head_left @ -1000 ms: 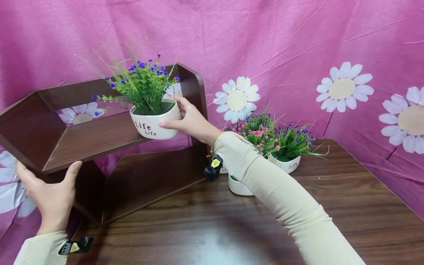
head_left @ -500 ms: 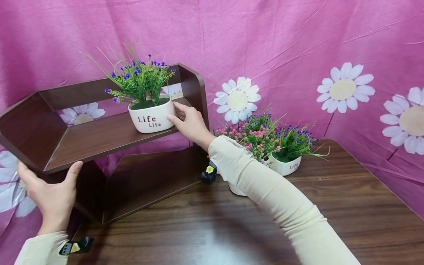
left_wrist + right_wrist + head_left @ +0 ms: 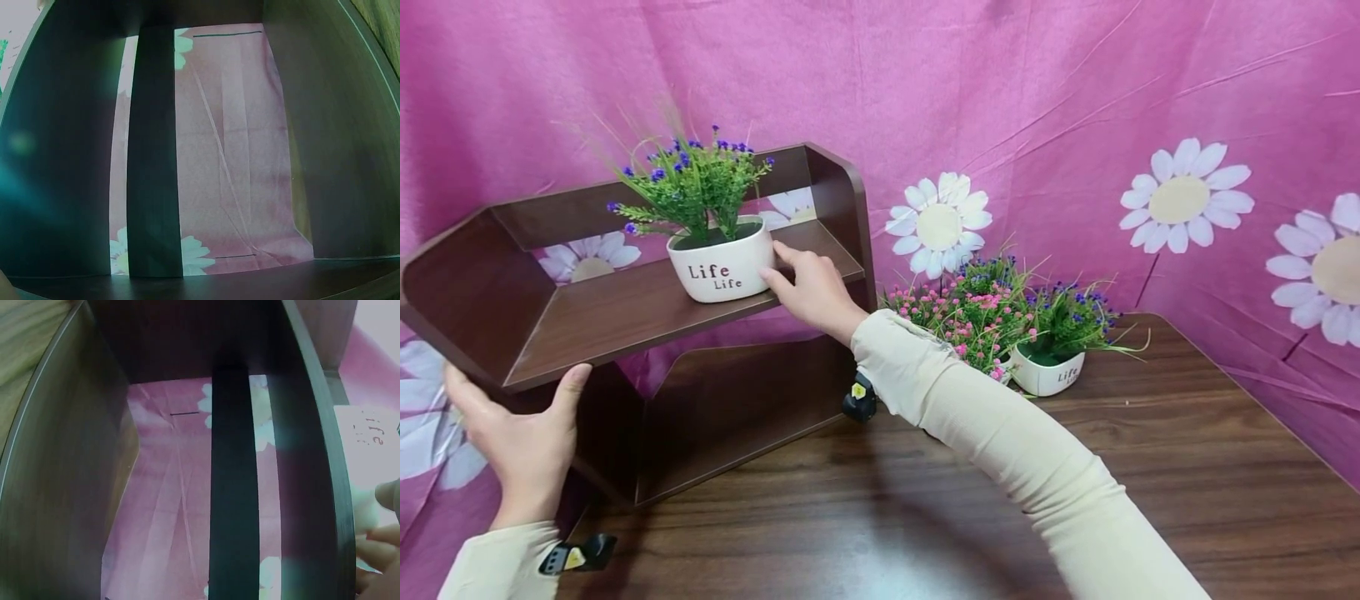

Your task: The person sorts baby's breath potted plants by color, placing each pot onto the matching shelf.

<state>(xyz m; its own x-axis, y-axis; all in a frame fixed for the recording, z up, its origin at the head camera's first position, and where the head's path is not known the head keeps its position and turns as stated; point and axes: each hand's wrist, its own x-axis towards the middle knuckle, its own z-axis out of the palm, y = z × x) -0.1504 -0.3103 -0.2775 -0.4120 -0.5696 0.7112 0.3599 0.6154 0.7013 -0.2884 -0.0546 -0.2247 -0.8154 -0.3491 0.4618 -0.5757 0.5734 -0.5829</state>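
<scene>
A white oval flowerpot (image 3: 730, 258) marked "Life", holding artificial grass and small purple flowers, stands on the upper board of a dark brown two-tier shelf (image 3: 595, 312). My right hand (image 3: 816, 287) holds the pot's right end, thumb toward the front and fingers at the side. In the right wrist view, that pot (image 3: 362, 447) shows beyond the board's edge with fingers against it. At the shelf's lower left, my left hand (image 3: 527, 442) grips the side panel, thumb in front and fingers around the outer side. The left wrist view looks into the shelf's lower tier.
On the wooden table (image 3: 1157, 467), right of the shelf, stand more potted artificial plants: pink flowers (image 3: 981, 321) and a white pot (image 3: 1048, 371) with purple flowers. My right sleeve partly covers them. A pink daisy-print cloth (image 3: 1037, 100) hangs behind.
The flowerpot has come down onto the upper board, turned its front toward me and slid left. My right hand has moved left with it. The left hand has kept its place.
</scene>
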